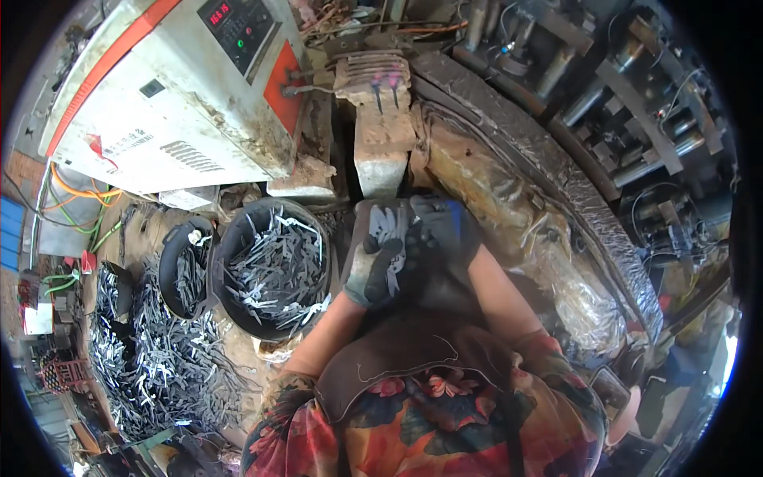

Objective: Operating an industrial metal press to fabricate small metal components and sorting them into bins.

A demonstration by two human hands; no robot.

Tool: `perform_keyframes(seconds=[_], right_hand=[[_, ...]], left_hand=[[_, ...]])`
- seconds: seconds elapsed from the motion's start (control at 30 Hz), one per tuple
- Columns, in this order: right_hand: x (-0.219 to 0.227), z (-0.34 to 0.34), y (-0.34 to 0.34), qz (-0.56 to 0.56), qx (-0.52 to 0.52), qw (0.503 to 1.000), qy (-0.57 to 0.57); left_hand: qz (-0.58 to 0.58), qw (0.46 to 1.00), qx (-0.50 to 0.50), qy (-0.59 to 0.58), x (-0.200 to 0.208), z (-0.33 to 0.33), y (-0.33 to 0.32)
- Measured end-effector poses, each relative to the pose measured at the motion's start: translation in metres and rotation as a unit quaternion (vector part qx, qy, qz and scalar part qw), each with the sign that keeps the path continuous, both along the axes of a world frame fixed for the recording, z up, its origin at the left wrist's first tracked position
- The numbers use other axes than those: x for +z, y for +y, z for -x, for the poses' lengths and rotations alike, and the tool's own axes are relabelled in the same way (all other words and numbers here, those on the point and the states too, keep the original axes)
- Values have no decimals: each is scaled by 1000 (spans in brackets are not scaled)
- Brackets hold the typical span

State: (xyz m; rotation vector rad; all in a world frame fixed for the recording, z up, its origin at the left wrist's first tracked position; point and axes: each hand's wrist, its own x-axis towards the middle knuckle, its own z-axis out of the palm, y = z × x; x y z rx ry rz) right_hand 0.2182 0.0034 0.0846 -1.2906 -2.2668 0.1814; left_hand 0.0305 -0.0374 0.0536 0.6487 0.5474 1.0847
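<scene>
My left hand [372,273], in a worn grey-and-dark glove, is closed around several slim grey metal pieces [388,226] in front of my apron. They stick out beyond its fingers, roughly side by side. Close on the right is my right hand [442,225], in a dark glove with a blue mark. Its fingers curl in toward the pieces, and whatever they grip is lost in the dark. A large black bucket [327,238] of similar slim metal pieces [274,266] stands just left of my left forearm.
A smaller black container [164,278] of metal pieces adjoins the bucket, beside a wide floor heap [171,358]. A white-and-orange machine cabinet [183,95] stands at far left. Ahead is a block-like stand [381,151]. Crumpled plastic sheeting [584,310] and metal machinery [628,111] lie right.
</scene>
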Motion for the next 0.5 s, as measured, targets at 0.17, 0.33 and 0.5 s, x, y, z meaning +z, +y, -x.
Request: perform_keyframes(seconds=[0.17,0.33,0.5], right_hand=[[8,26,-3,378,-76,849,362],[17,37,-5,504,-122,777,358],[-39,23,13,10,140,979,148]], left_hand=[[143,982,-124,-25,15,28,7],[78,995,-58,-10,18,22,-4],[211,968,-49,-127,34,27,4]])
